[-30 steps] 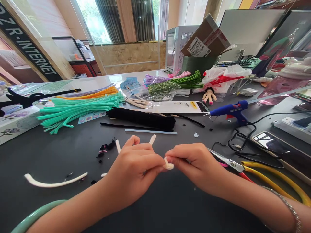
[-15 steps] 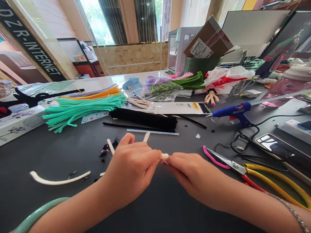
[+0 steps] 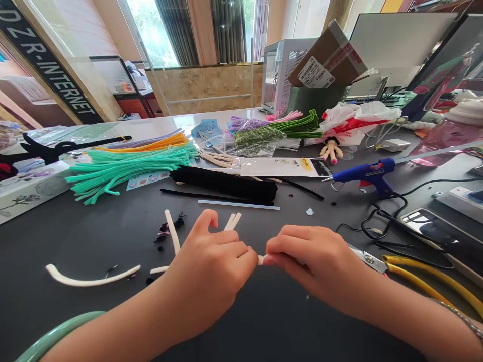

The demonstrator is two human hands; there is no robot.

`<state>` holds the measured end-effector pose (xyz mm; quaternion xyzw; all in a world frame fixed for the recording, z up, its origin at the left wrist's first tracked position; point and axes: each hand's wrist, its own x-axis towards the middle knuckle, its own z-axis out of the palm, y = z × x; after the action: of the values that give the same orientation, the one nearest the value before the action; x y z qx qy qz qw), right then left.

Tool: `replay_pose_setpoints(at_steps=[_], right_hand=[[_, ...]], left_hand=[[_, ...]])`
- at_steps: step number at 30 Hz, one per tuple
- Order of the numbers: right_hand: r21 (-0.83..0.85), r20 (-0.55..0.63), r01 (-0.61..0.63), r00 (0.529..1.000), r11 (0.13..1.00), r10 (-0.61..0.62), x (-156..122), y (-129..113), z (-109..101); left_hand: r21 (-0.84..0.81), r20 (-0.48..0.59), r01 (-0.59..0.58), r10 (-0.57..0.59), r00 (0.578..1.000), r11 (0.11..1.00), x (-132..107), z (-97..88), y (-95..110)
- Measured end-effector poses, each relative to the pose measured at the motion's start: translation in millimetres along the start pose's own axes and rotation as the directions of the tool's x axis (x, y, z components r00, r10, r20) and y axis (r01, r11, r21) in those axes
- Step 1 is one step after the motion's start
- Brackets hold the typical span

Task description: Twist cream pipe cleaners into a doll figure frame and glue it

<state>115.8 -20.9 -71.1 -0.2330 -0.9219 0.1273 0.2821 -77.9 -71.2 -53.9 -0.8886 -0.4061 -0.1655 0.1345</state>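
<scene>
The left hand [image 3: 209, 266] and right hand [image 3: 309, 261] are clenched, their fingertips pinching a white pipe cleaner [image 3: 261, 259] whose short tip shows between them. White lengths [image 3: 233, 221] rise behind the left hand. A loose white piece [image 3: 92, 275] lies left on the dark tabletop [image 3: 113, 317], near black scraps [image 3: 166, 236]. Scissors [image 3: 368, 259] sit just beyond the right hand, touching yellow-handled pliers [image 3: 422, 276].

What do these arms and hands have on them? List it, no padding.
Both the left hand and the right hand are bare, with no gloves, and the forearms have no sleeves. A smooth pale green bangle circles the left forearm, and a thin silver chain bracelet circles the right.
</scene>
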Motion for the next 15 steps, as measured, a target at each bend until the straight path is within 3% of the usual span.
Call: replay_pose_setpoints(at_steps=[5, 8, 15], right_hand=[[0.198, 0.0, -0.039, 0.999, 0.979, 0.04, 5.2, 4.7, -0.3], [0.297, 0.043, -0.122, 0.992, 0.947, 0.115, 7.9, 4.1, -0.2], [0.461, 0.178, -0.347, 0.938, 0.817, 0.298, 10.9, 1.8, -0.1]], left_hand=[[-0.146, 0.046, -0.011, 0.017, 0.999, 0.989, 0.7, -0.8, -2.8], [-0.263, 0.053, 0.006, 0.008, 0.999, 0.965, 1.5, -1.9, -3.0], [-0.436, 0.049, 0.162, -0.156, 0.987, 0.885, 6.8, -7.4, -3.4]])
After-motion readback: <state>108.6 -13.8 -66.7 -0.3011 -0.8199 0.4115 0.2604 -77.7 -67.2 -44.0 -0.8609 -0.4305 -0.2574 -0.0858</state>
